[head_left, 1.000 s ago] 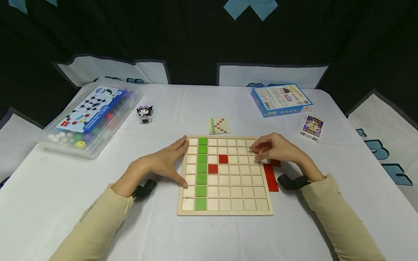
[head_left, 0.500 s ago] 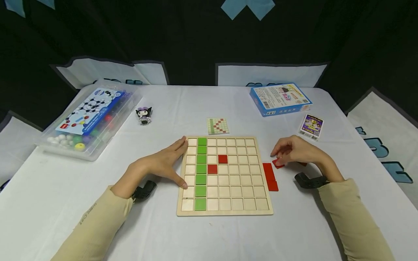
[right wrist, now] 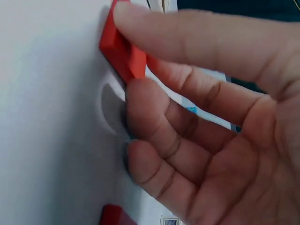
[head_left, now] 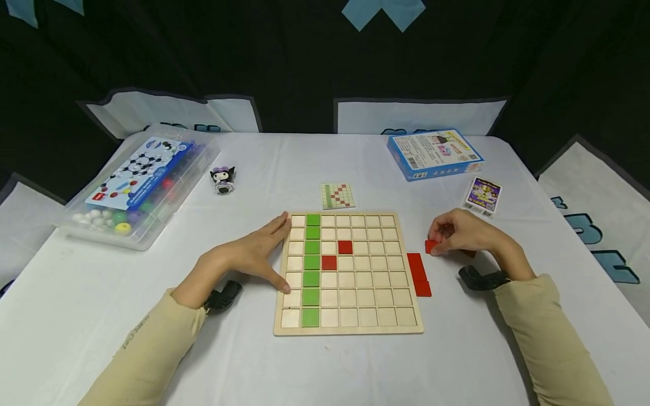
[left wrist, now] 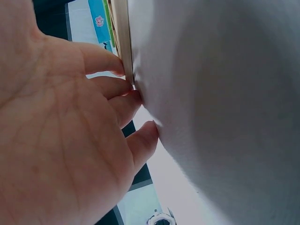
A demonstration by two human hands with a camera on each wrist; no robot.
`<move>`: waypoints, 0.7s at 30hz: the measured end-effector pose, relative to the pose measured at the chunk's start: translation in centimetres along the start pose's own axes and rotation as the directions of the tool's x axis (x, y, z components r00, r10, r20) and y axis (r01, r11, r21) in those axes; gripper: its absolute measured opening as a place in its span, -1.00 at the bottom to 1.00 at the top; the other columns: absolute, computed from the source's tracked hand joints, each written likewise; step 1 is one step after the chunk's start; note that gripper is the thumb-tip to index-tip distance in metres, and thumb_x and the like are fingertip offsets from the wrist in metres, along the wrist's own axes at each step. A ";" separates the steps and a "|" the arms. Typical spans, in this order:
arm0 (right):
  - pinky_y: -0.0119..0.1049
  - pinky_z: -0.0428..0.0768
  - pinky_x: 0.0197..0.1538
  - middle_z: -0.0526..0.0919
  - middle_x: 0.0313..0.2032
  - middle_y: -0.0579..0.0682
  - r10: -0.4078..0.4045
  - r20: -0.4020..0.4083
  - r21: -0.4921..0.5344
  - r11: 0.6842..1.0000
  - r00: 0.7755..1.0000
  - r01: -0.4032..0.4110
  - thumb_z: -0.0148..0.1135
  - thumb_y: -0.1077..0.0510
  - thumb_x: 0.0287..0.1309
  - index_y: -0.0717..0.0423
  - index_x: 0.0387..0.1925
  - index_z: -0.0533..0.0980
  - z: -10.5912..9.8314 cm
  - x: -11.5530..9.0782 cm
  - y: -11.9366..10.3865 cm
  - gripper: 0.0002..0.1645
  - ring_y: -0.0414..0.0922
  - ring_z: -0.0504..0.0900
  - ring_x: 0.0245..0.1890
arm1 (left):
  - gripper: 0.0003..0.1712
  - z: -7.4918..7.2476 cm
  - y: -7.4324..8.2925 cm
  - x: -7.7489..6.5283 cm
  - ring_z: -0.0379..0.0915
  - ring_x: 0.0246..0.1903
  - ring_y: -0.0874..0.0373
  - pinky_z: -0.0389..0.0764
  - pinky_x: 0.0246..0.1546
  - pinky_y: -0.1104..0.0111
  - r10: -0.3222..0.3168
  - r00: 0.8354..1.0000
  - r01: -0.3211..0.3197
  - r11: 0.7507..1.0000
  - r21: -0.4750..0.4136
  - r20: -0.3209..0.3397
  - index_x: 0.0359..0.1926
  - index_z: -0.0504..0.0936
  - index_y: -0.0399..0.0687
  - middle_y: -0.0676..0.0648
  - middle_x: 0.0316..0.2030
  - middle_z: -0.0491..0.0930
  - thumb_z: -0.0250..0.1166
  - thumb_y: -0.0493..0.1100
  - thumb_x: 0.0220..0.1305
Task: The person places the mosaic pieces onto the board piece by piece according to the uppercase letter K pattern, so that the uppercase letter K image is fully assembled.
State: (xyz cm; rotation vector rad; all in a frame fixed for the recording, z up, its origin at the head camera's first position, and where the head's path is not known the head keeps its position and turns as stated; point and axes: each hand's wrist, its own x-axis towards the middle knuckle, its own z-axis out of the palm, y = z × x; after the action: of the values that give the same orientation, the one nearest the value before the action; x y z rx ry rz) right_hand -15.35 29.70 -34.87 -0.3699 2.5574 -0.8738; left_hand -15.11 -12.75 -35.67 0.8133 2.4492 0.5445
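My left hand (head_left: 251, 248) lies along the left edge of a wooden grid board (head_left: 420, 321), thumb and fingers spread; in the left wrist view its fingertips meet the board's side. Green tiles (head_left: 312, 279) fill the board's second column. Two red tiles (head_left: 329, 263) sit diagonally in cells to the right of that column. Right of the board, my right hand (head_left: 464, 232) pinches a red square tile (right wrist: 123, 47) between thumb and fingers, tilted close over the tablecloth. Another red piece (head_left: 469, 253) shows partly beneath that hand. Red tiles (head_left: 418, 273) lie against the board's right edge.
A small card with a printed grid pattern (head_left: 337, 195) lies behind the board. Further back are a blue box (head_left: 435, 155), a purple card box (head_left: 483, 197), a small figurine (head_left: 223, 180) and a clear case of colored balls (head_left: 137, 183).
My right hand has moved right, from the board's upper right corner to the loose red tiles, and now pinches one up at a tilt. The left hand has stayed on the board's edge.
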 end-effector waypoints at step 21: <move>-0.48 0.64 -0.27 0.74 -0.31 0.16 -0.012 -0.178 0.336 0.939 0.984 0.073 0.09 0.21 0.34 0.54 0.03 0.48 0.6 5.4 -0.7 -0.58 -0.31 0.68 -0.44 | 0.54 0.0 -0.1 -0.1 -0.44 0.50 -0.19 -0.08 0.46 -0.04 0.002 1.000 -0.002 1.000 -0.012 0.004 0.48 -0.25 -0.35 -0.29 0.51 -0.44 0.56 0.24 -0.22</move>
State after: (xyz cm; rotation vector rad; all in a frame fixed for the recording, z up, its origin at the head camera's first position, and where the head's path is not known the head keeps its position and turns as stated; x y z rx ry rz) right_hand -19.75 26.82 -36.48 -0.2519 2.4894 -1.3956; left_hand -15.10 -12.88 -35.72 0.8118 2.4396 0.5580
